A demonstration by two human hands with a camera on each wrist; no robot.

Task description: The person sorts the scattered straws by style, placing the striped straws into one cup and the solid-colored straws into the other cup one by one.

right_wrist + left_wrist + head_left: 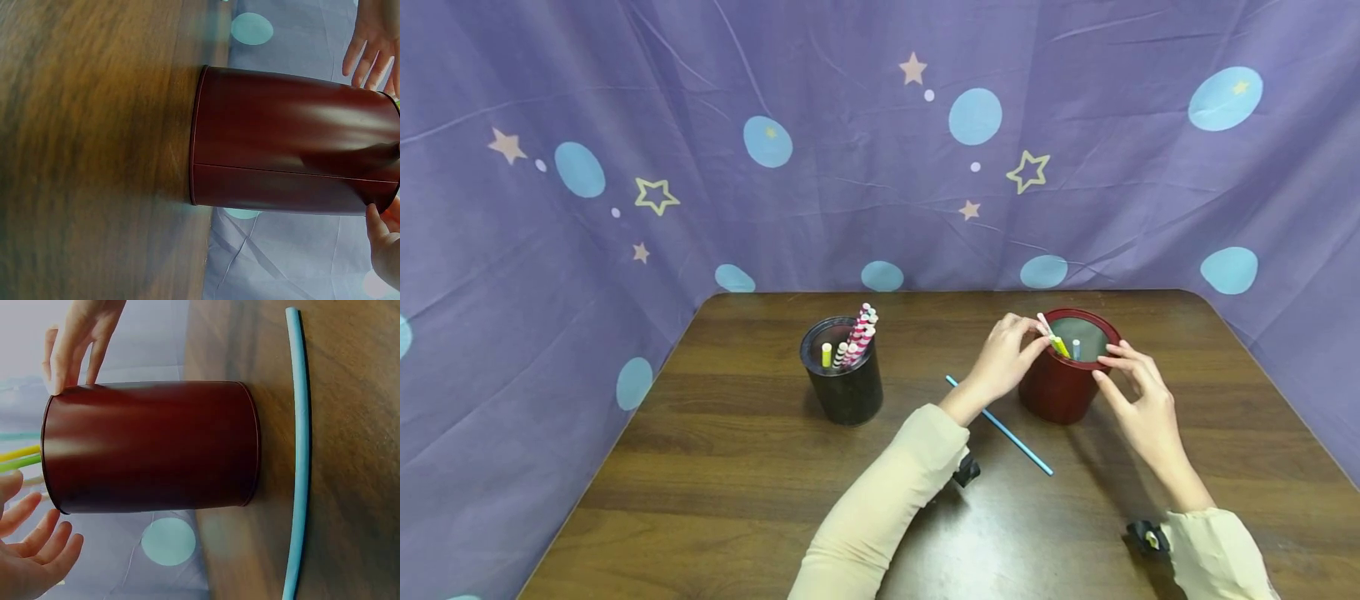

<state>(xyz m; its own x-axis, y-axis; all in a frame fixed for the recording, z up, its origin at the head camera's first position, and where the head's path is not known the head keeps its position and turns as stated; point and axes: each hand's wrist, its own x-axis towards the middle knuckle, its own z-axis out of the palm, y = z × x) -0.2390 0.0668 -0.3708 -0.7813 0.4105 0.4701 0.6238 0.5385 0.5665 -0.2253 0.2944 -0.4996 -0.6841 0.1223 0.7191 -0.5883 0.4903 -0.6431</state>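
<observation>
A red cylindrical holder (1058, 390) stands upright on the table with several straws inside, among them yellow-green straws (1060, 347), a pale pink-white one and a blue one (1077, 349). At its left rim is my left hand (1004, 358), fingers loosely bent and their tips close to the yellow-green and pale straws. The left wrist view has these fingers spread beside the straws. My right hand (1142, 407) touches the right rim with mostly straight fingers, the thumb against the outer wall. A loose blue straw (1011, 437) lies on the table below my left wrist.
Left of the red holder stands a black cylindrical holder (847, 397) with several pink-striped straws (859, 337), a black-striped one and a yellow one (827, 355). Behind the brown wooden table (715, 500) hangs a purple curtain (850, 208) with stars and blue spots.
</observation>
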